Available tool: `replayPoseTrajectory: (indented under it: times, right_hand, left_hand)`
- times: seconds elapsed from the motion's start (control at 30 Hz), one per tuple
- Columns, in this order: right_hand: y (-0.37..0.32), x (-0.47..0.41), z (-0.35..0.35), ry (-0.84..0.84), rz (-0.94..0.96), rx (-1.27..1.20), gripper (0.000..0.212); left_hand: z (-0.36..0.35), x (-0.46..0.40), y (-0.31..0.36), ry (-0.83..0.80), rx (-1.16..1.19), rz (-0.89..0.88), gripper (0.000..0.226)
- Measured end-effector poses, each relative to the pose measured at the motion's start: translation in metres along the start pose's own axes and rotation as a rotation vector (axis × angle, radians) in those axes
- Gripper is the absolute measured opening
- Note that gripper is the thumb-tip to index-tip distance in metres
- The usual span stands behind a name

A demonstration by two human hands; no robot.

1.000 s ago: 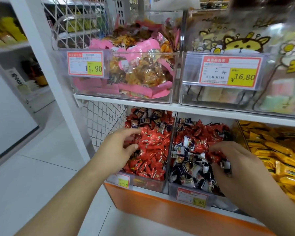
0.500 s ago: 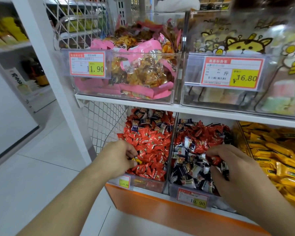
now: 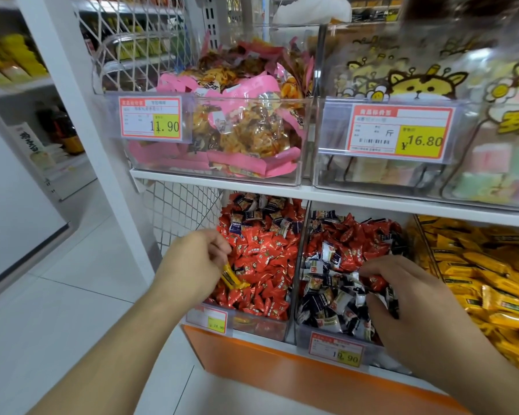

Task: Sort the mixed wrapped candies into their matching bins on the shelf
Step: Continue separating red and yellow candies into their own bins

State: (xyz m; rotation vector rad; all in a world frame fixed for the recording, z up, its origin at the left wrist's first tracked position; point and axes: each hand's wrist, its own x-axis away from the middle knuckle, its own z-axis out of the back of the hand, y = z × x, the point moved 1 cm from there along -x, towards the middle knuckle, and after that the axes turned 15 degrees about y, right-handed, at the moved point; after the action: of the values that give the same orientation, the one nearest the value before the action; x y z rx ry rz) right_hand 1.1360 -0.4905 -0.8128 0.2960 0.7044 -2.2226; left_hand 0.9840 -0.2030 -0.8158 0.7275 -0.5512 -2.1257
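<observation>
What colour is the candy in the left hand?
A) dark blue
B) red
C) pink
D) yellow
D: the left hand pinches a yellow candy over the bin of red ones, unlike the reds around it.

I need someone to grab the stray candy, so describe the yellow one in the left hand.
On the lower shelf, find the leftmost clear plastic bin, heaped with red wrapped candies. At its left edge, the left hand pinches a long yellow wrapped candy, the only yellow piece among red.
</observation>
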Motion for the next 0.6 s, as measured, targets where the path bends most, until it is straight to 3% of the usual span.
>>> replayPoseTrajectory:
  times: [0.13,0.2,0.33,0.47,0.6]
  right_hand:
    - [-0.002,0.000,0.000,0.015,0.011,-0.001,0.038]
    - [-0.006,0.000,0.002,0.026,0.018,-0.012,0.040]
    - [-0.019,0.002,0.009,0.014,0.048,-0.082,0.053]
    - [-0.027,0.007,0.014,0.005,0.129,0.012,0.067]
    - [-0.013,0.007,0.017,0.130,0.184,0.105,0.040]
  left_hand:
    - [0.029,0.002,0.017,0.158,0.211,0.065,0.019]
    - [0.035,0.009,0.032,0.163,0.381,0.108,0.017]
    - [0.025,0.033,0.069,-0.015,0.685,0.234,0.016]
    - [-0.001,0.059,0.099,-0.194,0.755,0.252,0.017]
    - [-0.017,0.072,0.118,-0.263,0.675,0.116,0.018]
